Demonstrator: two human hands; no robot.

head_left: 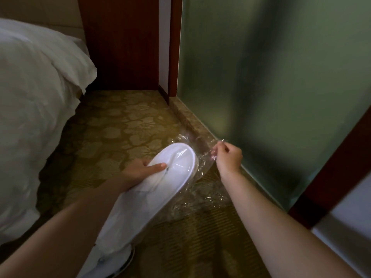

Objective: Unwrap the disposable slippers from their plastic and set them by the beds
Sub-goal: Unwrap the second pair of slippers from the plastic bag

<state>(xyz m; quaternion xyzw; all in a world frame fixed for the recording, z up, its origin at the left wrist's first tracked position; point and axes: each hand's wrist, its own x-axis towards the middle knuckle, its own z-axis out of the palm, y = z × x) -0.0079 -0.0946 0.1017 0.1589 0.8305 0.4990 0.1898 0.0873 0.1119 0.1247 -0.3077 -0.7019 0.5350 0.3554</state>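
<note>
Right now left hand [143, 170] grips white slippers [172, 167] around middle, thumb on top, toe end pointing away over carpet [120, 125]. Right hand [228, 157] pinches edge of clear plastic wrap [200, 157] between fingertips, wrap stretched off toe end and trailing loose beneath slippers. Slippers held in air, heel end near person's white shoe [118, 259]. Bed [30, 97] with white sheets at left, well apart from slippers; frosted glass wall [281, 77] at right, near right hand
</note>
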